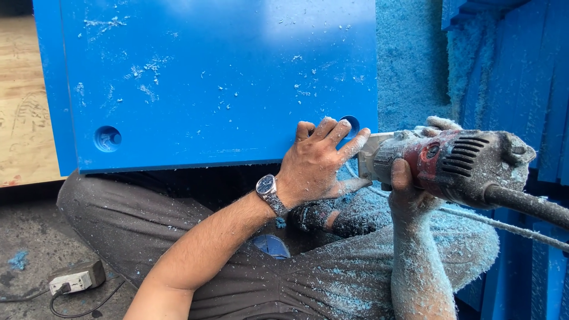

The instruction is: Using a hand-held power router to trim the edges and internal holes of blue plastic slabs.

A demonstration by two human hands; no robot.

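Observation:
A large blue plastic panel (207, 77) fills the upper middle, dusted with pale shavings. It has a round hole (107, 138) near its lower left and another hole (351, 124) at its lower right corner. My left hand (320, 163), wearing a wristwatch (270, 192), presses flat on the panel's lower right corner beside that hole. My right hand (409, 189) grips a red and grey electric power tool (456, 163), held sideways against the panel's right edge. The tool's cutting end is hidden behind my left hand.
Blue shavings cover my grey trousers (332, 278) and the heap (412, 59) behind the panel. Stacked blue panels (521, 89) stand at the right. The tool's cable (527, 204) runs off right. A power socket block (77, 277) lies on the floor at lower left, wooden board (24, 101) behind.

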